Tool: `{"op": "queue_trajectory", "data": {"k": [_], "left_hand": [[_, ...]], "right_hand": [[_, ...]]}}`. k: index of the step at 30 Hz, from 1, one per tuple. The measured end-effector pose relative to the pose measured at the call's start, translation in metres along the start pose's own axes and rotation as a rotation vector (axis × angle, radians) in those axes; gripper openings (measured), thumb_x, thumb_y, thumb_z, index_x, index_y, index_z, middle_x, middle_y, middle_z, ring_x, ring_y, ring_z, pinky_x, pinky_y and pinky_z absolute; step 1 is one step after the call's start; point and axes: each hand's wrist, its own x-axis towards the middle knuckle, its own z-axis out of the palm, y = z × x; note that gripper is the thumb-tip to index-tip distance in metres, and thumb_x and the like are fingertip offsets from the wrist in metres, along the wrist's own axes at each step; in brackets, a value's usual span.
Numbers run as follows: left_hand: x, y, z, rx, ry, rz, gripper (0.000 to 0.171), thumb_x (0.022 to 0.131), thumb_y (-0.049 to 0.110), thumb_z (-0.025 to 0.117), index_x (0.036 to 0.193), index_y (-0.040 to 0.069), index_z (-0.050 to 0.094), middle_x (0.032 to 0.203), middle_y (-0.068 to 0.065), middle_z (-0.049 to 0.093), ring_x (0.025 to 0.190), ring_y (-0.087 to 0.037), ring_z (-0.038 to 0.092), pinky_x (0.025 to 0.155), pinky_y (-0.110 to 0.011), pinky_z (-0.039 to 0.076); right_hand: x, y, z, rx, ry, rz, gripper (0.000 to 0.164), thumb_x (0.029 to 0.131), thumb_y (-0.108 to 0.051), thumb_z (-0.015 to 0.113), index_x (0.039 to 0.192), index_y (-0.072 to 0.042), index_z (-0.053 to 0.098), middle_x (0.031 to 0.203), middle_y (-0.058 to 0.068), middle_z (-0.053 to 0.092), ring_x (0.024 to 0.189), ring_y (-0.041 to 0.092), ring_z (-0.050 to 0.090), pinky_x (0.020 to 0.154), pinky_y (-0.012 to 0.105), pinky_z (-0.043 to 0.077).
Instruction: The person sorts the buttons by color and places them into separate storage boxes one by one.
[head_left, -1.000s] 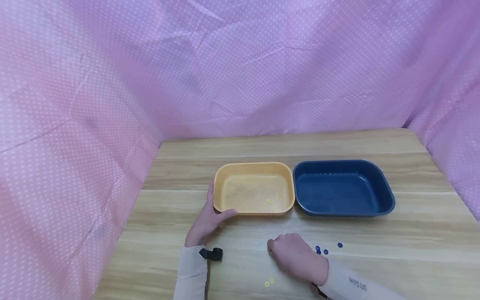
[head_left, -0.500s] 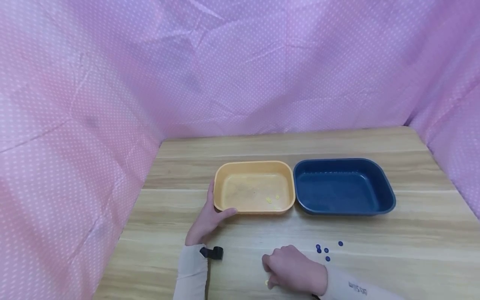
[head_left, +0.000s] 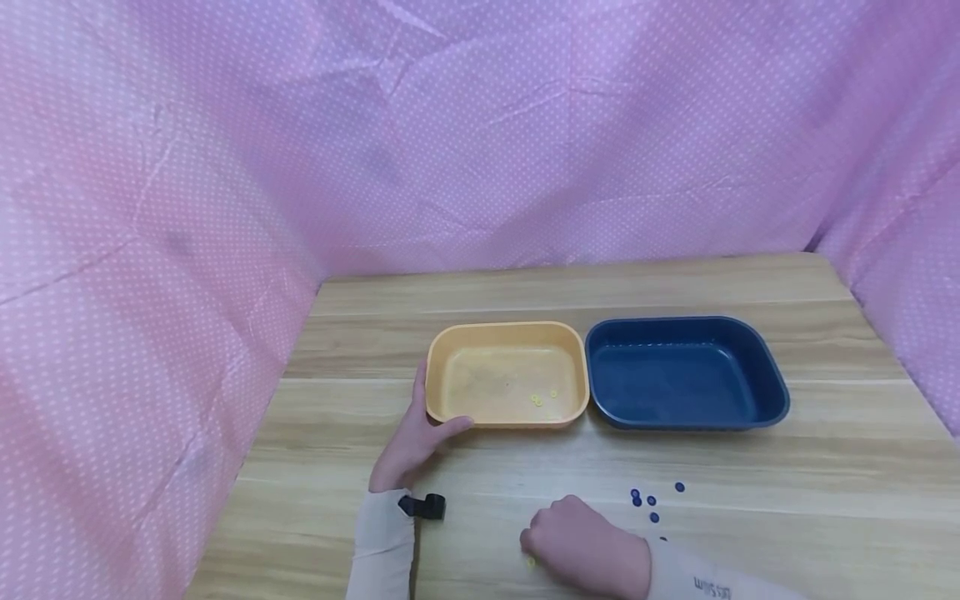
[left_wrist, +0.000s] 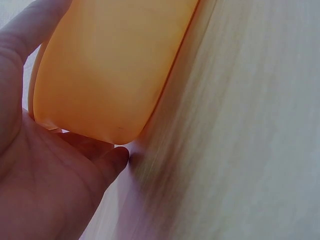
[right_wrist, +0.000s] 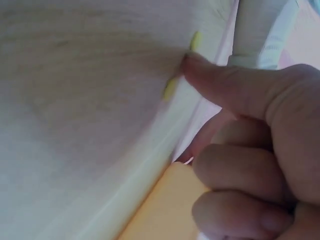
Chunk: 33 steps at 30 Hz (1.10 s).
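My left hand holds the near left corner of a yellow plastic bin, its thumb along the front and its fingers around the side. In the left wrist view the bin's wall sits between thumb and fingers. Several small yellow button-like pieces lie in the bin. My right hand is low over the table, with its outer fingers curled. In the right wrist view its thumb reaches down between two yellow pieces, close to both. The index fingertip is hidden, so a pinch cannot be confirmed.
A dark blue bin stands against the yellow bin's right side. Several small blue button-like discs lie on the wooden table beside my right forearm. Pink dotted cloth hangs behind and at both sides.
My right hand has moved left and nearer to me, onto the loose yellow pieces, one of which it hides from the head view. More blue discs are uncovered. My left hand stays on the bin.
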Motion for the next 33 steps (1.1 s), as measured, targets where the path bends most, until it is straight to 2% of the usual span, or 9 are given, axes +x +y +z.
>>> {"op": "queue_trajectory", "data": {"k": [2, 5, 11, 15, 20, 27, 33], "left_hand": [[0.0, -0.001, 0.0, -0.001, -0.002, 0.005, 0.118, 0.08, 0.01, 0.08, 0.155, 0.021, -0.01, 0.161, -0.011, 0.012, 0.141, -0.033, 0.026, 0.115, -0.047, 0.013], [0.0, -0.001, 0.0, -0.004, -0.005, 0.005, 0.118, 0.08, 0.009, 0.08, 0.155, 0.022, -0.01, 0.161, -0.012, 0.012, 0.14, -0.033, 0.027, 0.115, -0.047, 0.014], [-0.001, 0.003, 0.001, 0.012, 0.005, -0.007, 0.119, 0.08, 0.01, 0.08, 0.155, 0.024, -0.011, 0.161, -0.011, 0.013, 0.141, -0.033, 0.027, 0.115, -0.045, 0.015], [-0.001, 0.005, 0.001, 0.024, 0.014, -0.016, 0.118, 0.081, 0.009, 0.08, 0.155, 0.024, -0.011, 0.161, -0.01, 0.013, 0.142, -0.031, 0.026, 0.116, -0.044, 0.014], [-0.001, 0.005, 0.0, 0.051, 0.02, -0.029, 0.119, 0.08, 0.012, 0.081, 0.155, 0.022, -0.011, 0.161, -0.009, 0.011, 0.142, -0.03, 0.024, 0.116, -0.044, 0.013], [0.009, -0.026, -0.004, 0.039, 0.026, 0.009, 0.121, 0.079, 0.013, 0.082, 0.155, 0.03, -0.01, 0.16, -0.003, 0.015, 0.14, -0.026, 0.029, 0.116, -0.045, 0.013], [0.008, -0.027, -0.004, 0.028, 0.023, 0.033, 0.118, 0.078, 0.017, 0.083, 0.154, 0.038, -0.006, 0.16, 0.0, 0.017, 0.139, -0.023, 0.032, 0.115, -0.045, 0.016]], "right_hand": [[0.0, -0.004, 0.001, -0.064, 0.014, -0.031, 0.018, 0.088, -0.038, 0.067, 0.076, -0.025, 0.071, 0.059, -0.014, 0.053, 0.048, -0.001, 0.039, 0.045, 0.018, 0.031], [0.0, -0.008, 0.003, -0.102, 0.007, -0.064, 0.028, 0.089, -0.049, 0.064, 0.076, -0.024, 0.069, 0.057, -0.014, 0.049, 0.046, 0.0, 0.034, 0.044, 0.017, 0.027], [0.0, -0.011, 0.008, -0.093, 0.012, -0.109, 0.028, 0.091, -0.048, 0.061, 0.077, -0.026, 0.071, 0.056, -0.015, 0.047, 0.045, -0.003, 0.032, 0.043, 0.014, 0.025], [-0.003, -0.012, 0.007, -0.044, 0.005, -0.114, 0.033, 0.092, -0.053, 0.057, 0.077, -0.026, 0.07, 0.056, -0.017, 0.047, 0.045, -0.005, 0.032, 0.042, 0.013, 0.027], [-0.006, -0.014, 0.005, -0.028, 0.002, -0.123, 0.034, 0.093, -0.051, 0.057, 0.074, -0.026, 0.069, 0.055, -0.018, 0.046, 0.043, -0.007, 0.031, 0.04, 0.012, 0.026], [-0.005, -0.014, 0.008, -0.006, 0.021, -0.128, 0.037, 0.094, -0.052, 0.054, 0.074, -0.025, 0.07, 0.055, -0.017, 0.046, 0.044, -0.008, 0.03, 0.041, 0.011, 0.027], [-0.006, -0.016, 0.013, 0.008, 0.047, -0.136, 0.038, 0.096, -0.05, 0.053, 0.074, -0.023, 0.069, 0.055, -0.017, 0.044, 0.044, -0.009, 0.028, 0.041, 0.009, 0.026]]}}
